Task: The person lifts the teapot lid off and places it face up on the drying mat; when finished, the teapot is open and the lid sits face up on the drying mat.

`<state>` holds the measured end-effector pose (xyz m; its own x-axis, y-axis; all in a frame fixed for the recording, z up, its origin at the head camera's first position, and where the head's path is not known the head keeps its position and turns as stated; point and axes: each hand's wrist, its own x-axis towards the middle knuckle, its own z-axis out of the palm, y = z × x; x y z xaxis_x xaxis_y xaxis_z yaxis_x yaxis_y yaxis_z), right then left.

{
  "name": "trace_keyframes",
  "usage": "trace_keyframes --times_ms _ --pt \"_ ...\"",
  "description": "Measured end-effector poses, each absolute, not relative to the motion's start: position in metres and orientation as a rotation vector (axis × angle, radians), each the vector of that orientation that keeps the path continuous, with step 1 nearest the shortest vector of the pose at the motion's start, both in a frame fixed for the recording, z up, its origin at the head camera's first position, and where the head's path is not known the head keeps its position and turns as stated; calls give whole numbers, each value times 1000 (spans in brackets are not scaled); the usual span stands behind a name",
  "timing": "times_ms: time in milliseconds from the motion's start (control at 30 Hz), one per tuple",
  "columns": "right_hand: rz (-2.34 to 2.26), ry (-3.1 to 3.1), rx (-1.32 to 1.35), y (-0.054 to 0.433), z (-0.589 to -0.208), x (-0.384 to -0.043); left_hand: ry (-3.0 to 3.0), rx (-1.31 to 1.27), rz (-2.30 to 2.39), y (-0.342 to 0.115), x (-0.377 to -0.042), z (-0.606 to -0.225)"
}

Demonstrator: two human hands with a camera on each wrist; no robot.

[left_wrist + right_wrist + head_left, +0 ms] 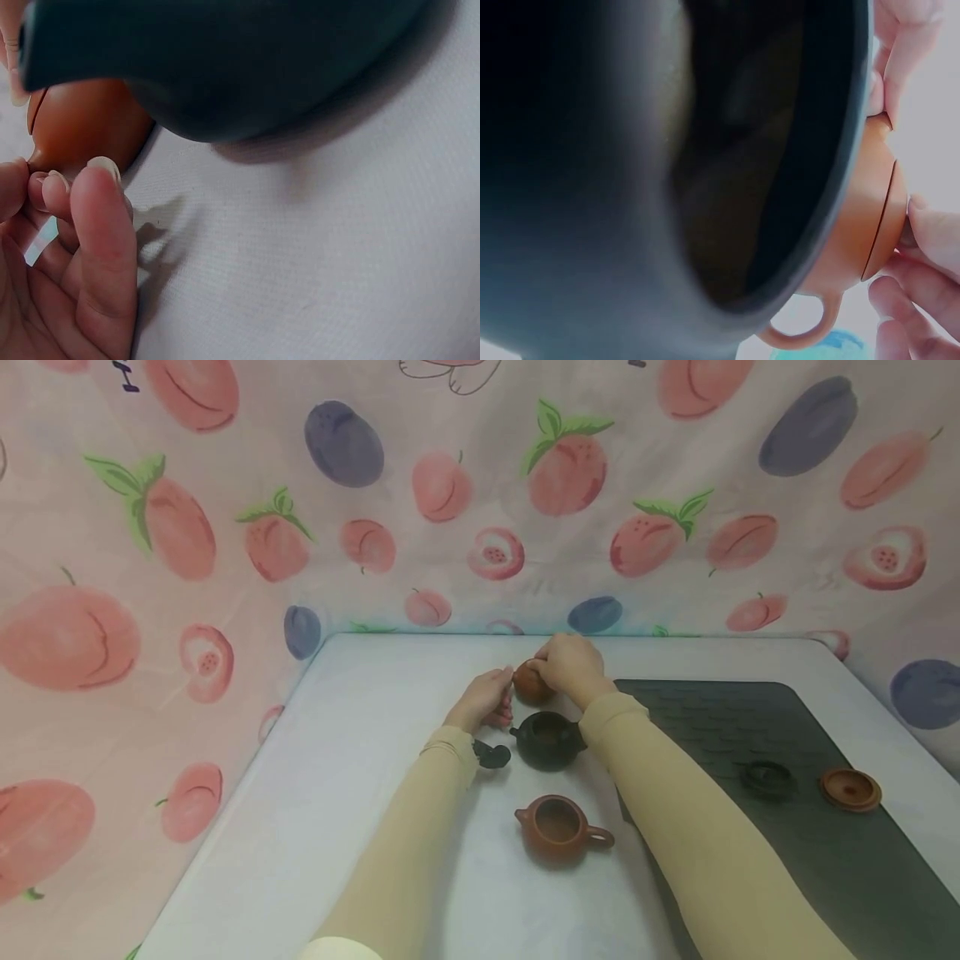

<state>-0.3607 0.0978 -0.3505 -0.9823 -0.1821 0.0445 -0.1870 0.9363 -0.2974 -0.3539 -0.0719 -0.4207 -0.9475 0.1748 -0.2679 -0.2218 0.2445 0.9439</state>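
At the back of the table stands an orange-brown teapot (532,689) with its lid (887,229) on. My left hand (482,700) pinches the tip of its spout (41,156) between thumb and finger. With thumb and fingers, my right hand (572,667) pinches the small knob (908,234) on top of the lid. Just in front, a lidless black teapot (551,752) sits below my right wrist and looms large in both wrist views. Nearest me is a lidless reddish-brown teapot (555,847), its spout pointing left and its handle right.
To the right lies a dark grey mat (720,718) with a textured surface. On it rest a black lid (767,779) and, near its right edge, a brown lid (851,789). A peach-patterned cloth (465,468) hangs behind the white table (360,727).
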Motion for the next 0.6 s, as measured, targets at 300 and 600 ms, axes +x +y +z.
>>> trace_keyframes --times_ms 300,600 --pt "485 -3074 312 95 -350 -362 2206 -45 1755 -76 -351 -417" --pt "524 -3060 330 102 -352 -361 2189 -30 1785 -72 -351 -419"
